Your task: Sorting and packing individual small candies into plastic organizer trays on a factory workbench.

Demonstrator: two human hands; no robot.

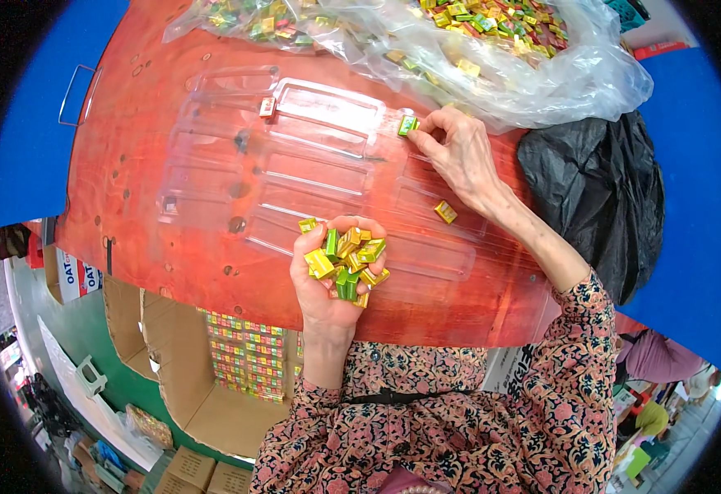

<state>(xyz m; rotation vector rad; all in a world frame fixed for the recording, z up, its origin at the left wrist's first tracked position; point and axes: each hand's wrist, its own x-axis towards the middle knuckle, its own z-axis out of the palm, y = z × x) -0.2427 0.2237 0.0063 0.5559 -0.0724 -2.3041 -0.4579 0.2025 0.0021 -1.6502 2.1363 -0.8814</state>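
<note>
nearest the body, below the table edge, an open cardboard box (237, 362) holds packed rows of small coloured packs. just above it the left hand (332, 276) rests palm up over the near edge of the red wooden table (155, 173), fingers curled into a cup around a heap of little green and yellow wrapped cubes (346, 259); it is half closed, enough to keep the pile from spilling. under and beyond that hand lies a clear plastic tray (319, 156) with long empty channels, hard to read because it is see-through. one loose yellow cube (445, 212) sits on the tray near the right wrist. further out the right hand (455, 152) reaches forward, thumb and fingertips pinched on a single green cube (408, 124) at the far right part of the tray, the other fingers bent. to do this placing well, i judge the cube should be set square with the channel and pressed flat before the pinch lets go, while the left palm stays level. a small reddish cube (267, 106) lies at the tray's far edge. farthest off, a clear plastic bag (541, 74) full of the same cubes sprawls across the table top, with a black bag (599, 181) at its right.
</note>
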